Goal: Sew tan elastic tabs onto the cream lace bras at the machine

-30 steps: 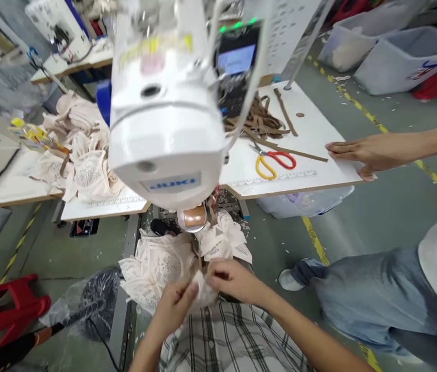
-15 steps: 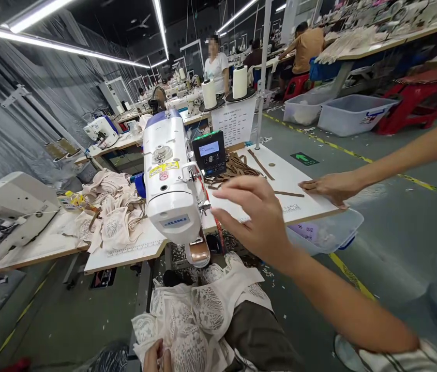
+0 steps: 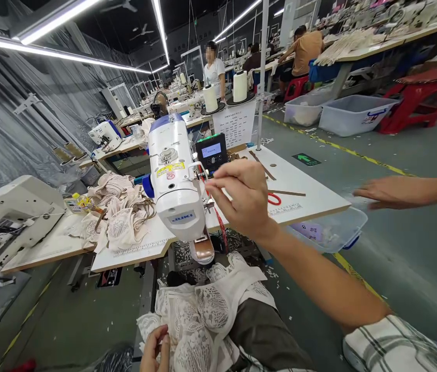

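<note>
My right hand is raised beside the white sewing machine, its thumb and fingertips pinched together close to the side of the machine's head. Whatever lies between those fingertips is too small to make out. On my lap rests a cream lace bra, with its cups facing up below the machine's arm. At the bottom of the view my left hand pinches the bra's left edge. A red cord hangs from the machine just under my right hand. Red-handled scissors lie on the table, partly hidden by that hand.
Cream bras lie in a pile on the table's left side. A control panel and brown strips are behind my right hand. Another person's hand reaches in from the right. A plastic bin stands below the table edge.
My right hand has closed from a spread thumb and fingers into a pinch, shifting slightly left and upward. The other person's hand has left the tabletop toward the right. My left hand stays on the bra.
</note>
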Available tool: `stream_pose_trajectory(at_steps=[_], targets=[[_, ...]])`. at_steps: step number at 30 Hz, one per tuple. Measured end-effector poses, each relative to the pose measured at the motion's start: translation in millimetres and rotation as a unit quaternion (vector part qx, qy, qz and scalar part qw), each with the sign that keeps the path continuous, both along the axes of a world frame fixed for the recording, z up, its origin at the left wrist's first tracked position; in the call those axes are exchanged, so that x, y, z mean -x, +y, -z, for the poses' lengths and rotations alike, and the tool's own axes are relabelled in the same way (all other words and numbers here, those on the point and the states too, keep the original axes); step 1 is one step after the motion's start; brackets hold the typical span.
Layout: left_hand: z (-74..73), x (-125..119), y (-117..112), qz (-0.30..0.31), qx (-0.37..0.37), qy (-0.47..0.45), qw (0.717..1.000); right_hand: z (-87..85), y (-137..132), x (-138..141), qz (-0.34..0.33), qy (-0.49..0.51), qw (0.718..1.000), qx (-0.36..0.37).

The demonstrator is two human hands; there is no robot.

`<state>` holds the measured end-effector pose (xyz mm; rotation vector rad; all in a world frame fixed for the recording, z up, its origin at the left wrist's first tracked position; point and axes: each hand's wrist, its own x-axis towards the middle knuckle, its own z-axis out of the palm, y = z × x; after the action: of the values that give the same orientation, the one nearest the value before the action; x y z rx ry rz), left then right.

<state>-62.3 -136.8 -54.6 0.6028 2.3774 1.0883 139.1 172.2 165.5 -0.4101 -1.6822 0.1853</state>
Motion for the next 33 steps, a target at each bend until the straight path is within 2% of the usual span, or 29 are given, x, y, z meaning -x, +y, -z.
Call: stream_pose_trajectory(at_steps=[2, 4, 5, 6, 7, 9, 10, 11, 12, 13, 14, 16, 17, 18, 21, 24, 27, 29, 30, 32, 33], targets=[[-19.1, 0, 5, 0.004, -0.027, 0.005, 1.000, 15.5, -10, -7, -0.140, 0.011, 0.985, 0.100], [-43.4, -3, 13, 0.032, -0.063, 0.014, 0.997, 33.2, -18, -12, -0.306, 0.022, 0.932, 0.194], [-57.9, -5, 18, 0.055, -0.083, 0.025, 0.995, 41.2, -21, -14, -0.365, 0.031, 0.903, 0.224], [-73.9, -8, 24, 0.084, -0.101, 0.047, 0.990, 47.7, -22, -15, -0.399, 0.044, 0.884, 0.240], [-91.6, -11, 32, 0.119, -0.125, 0.080, 0.982, 51.9, -23, -15, -0.410, 0.054, 0.878, 0.242], [-131.3, -20, 53, 0.209, -0.178, 0.185, 0.944, 51.8, -23, -13, -0.389, 0.048, 0.897, 0.206], [-152.9, -26, 67, 0.261, -0.208, 0.263, 0.905, 47.5, -23, -12, -0.366, 0.037, 0.913, 0.175], [-175.1, -32, 84, 0.308, -0.246, 0.356, 0.847, 40.8, -23, -11, -0.343, 0.027, 0.928, 0.143], [-197.6, -38, 102, 0.351, -0.288, 0.442, 0.773, 32.5, -23, -10, -0.321, 0.016, 0.940, 0.115], [-219.8, -44, 121, 0.390, -0.304, 0.507, 0.706, 23.4, -23, -10, -0.302, 0.008, 0.949, 0.090], [-241.1, -50, 140, 0.420, -0.292, 0.553, 0.658, 14.5, -23, -10, -0.287, 0.001, 0.955, 0.069], [-278.3, -59, 176, 0.454, -0.230, 0.616, 0.602, -0.5, -23, -13, -0.264, -0.009, 0.964, 0.043], [-293.2, -62, 190, 0.475, -0.202, 0.634, 0.575, -5.7, -22, -14, -0.252, -0.014, 0.967, 0.035], [-305.1, -63, 201, 0.486, -0.183, 0.645, 0.561, -9.3, -21, -16, -0.237, -0.019, 0.971, 0.029], [-322.3, -62, 220, 0.513, -0.142, 0.660, 0.530, -12.6, -13, -18, -0.189, -0.061, 0.980, 0.004], [-321.8, -57, 229, 0.504, -0.151, 0.691, 0.496, -12.1, -2, -11, -0.162, -0.104, 0.981, -0.008], [-321.0, -54, 241, 0.503, -0.200, 0.699, 0.466, -11.0, 13, 0, -0.148, -0.073, 0.986, 0.012], [-322.0, -56, 243, 0.514, -0.224, 0.682, 0.469, -6.9, 18, 2, -0.169, -0.048, 0.984, 0.036], [-320.7, -59, 241, 0.515, -0.232, 0.672, 0.480, -3.0, 18, 1, -0.190, -0.033, 0.980, 0.056], [-309.4, -68, 227, 0.513, -0.242, 0.644, 0.513, 8.8, 9, -7, -0.238, 0.022, 0.963, 0.124], [-297.9, -75, 217, 0.512, -0.249, 0.629, 0.529, 16.2, 1, -12, -0.271, 0.053, 0.945, 0.178]])
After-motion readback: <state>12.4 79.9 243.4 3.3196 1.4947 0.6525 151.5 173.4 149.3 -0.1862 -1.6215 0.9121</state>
